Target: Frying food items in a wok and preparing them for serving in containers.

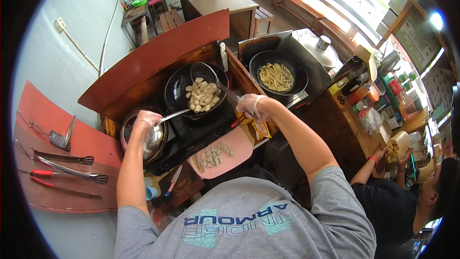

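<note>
My left hand [148,119], in a clear plastic glove, grips a thin metal handle [176,115] whose far end reaches the pale chunks [202,95] in a black wok [174,90]; its head is hidden. My right hand [253,107], gloved too, holds the long handle of a round strainer [204,70] over the wok's far side. Below the wok, a pink cutting board [240,147] carries greyish cut pieces [215,155]. By my right hand is a yellow packet [261,129]. A metal lid or pan [154,144] lies under my left hand.
French fries [276,77] sit in a second wok [303,79]. A knife [174,180] rests on a dark board near a blue cup [151,193]. Tongs [72,167] hang at left. At right, a co-worker [388,201] holds a container of food [392,151].
</note>
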